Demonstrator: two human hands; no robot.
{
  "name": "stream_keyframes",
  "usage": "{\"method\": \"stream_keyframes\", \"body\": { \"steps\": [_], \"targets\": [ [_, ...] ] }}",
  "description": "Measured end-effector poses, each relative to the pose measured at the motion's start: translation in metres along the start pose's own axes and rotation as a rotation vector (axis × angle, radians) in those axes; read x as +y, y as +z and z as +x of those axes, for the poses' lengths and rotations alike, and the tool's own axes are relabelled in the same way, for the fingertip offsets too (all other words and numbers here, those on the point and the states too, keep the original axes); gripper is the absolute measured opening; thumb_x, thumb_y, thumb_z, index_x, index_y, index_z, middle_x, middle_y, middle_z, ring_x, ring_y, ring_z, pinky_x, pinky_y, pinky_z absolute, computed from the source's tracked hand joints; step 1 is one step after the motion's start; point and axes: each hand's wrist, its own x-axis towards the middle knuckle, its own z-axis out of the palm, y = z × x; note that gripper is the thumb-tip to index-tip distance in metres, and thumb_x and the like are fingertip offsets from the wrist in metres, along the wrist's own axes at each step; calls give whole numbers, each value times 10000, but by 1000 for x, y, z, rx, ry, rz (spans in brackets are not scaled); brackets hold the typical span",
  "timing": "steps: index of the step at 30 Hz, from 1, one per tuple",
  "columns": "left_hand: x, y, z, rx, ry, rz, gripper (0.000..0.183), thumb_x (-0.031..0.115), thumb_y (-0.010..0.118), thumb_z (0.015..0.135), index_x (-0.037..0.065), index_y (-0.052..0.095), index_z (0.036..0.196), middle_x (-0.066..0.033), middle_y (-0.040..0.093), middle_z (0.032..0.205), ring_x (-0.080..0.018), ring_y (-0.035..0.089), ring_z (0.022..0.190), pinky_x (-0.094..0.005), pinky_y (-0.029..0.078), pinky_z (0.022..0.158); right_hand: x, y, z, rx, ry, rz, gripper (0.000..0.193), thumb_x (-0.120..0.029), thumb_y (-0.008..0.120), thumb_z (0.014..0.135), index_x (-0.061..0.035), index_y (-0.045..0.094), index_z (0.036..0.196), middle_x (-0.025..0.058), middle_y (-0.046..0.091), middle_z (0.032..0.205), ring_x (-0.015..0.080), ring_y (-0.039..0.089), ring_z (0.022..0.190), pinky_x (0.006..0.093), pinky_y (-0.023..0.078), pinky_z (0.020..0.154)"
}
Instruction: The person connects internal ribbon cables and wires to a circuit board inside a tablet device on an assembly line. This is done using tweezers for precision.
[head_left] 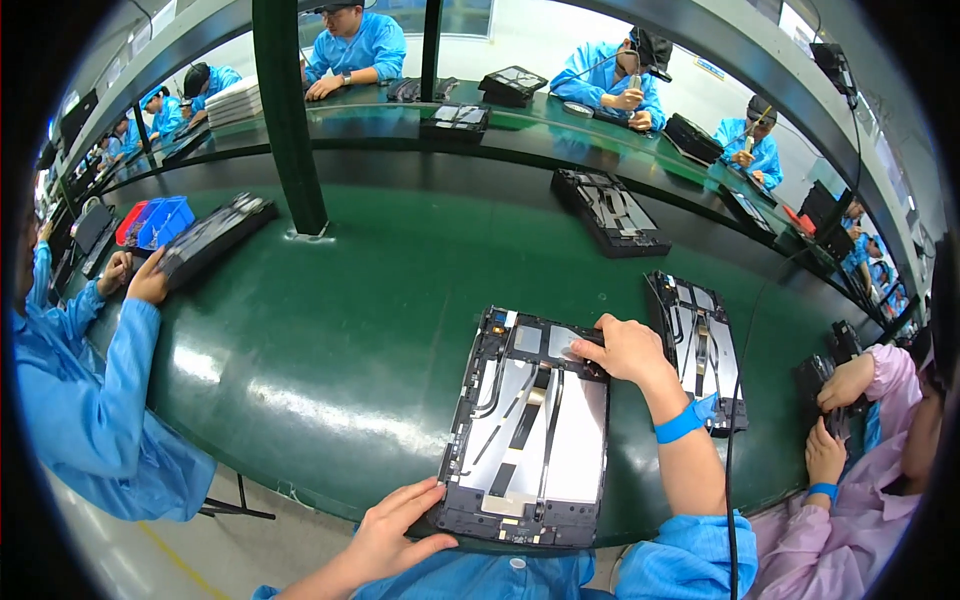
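Observation:
An opened tablet (575,440) lies before me at the green bench's near edge. Its black frame surrounds silver plates, dark strips and flat cables. My left hand (385,535) holds its lower left corner, with fingers along the side and thumb by the bottom edge. At the upper right corner, my right hand (630,350) is closed over the rim, thumb on top and other fingers partly hidden. A blue band circles my right wrist. Just right of that hand is a second opened tablet (700,345) of the same kind.
Another opened tablet (612,215) lies farther back. A green post (290,120) rises from the bench (330,370). A black cable (733,480) hangs at right. Blue bins (165,220) stand left. Co-workers handle dark devices on both sides; others sit across.

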Motion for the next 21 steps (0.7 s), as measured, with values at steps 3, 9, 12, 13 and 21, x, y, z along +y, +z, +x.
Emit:
{"method": "stream_keyframes", "body": {
  "steps": [3, 9, 12, 13, 21],
  "targets": [
    [0, 3, 0, 38, -20, -4, 496, 197, 708, 595, -10, 525, 1008, -168, 532, 1017, -277, 537, 919, -305, 440, 769, -1, -4, 0, -49, 5, -27, 576, -561, 467, 706, -41, 522, 946, 143, 595, 806, 271, 565, 818, 368, 441, 692],
    [-2, 5, -6, 10, 33, -52, 377, 175, 692, 616, 65, 583, 960, -178, 519, 1036, -257, 560, 875, -294, 473, 714, 8, -1, 2, -54, -112, 88, 536, -528, 483, 709, -119, 511, 1055, 134, 592, 867, 282, 549, 864, 372, 424, 745],
    [2, 8, -12, -1, 22, -65, 327, 182, 679, 631, 83, 599, 933, -177, 522, 1025, -258, 565, 858, -292, 482, 697, 6, -4, 0, -71, -141, 65, 536, -525, 487, 708, -112, 508, 1048, 136, 593, 853, 284, 552, 850, 367, 427, 730],
    [4, 9, -13, 7, 20, -63, 327, 182, 679, 631, 83, 599, 933, -177, 522, 1025, -258, 565, 858, -292, 482, 697, 7, -5, -1, -78, -148, 58, 535, -525, 488, 707, -110, 508, 1044, 137, 594, 847, 285, 554, 844, 366, 428, 723],
    [12, 13, -13, -33, 190, 151, 327, 192, 651, 659, 95, 582, 964, -187, 517, 987, -281, 563, 831, -305, 474, 709, 13, -7, -5, -103, -139, 74, 556, -536, 472, 712, -101, 489, 1057, 133, 596, 843, 287, 553, 845, 369, 431, 717]
  ]
}}
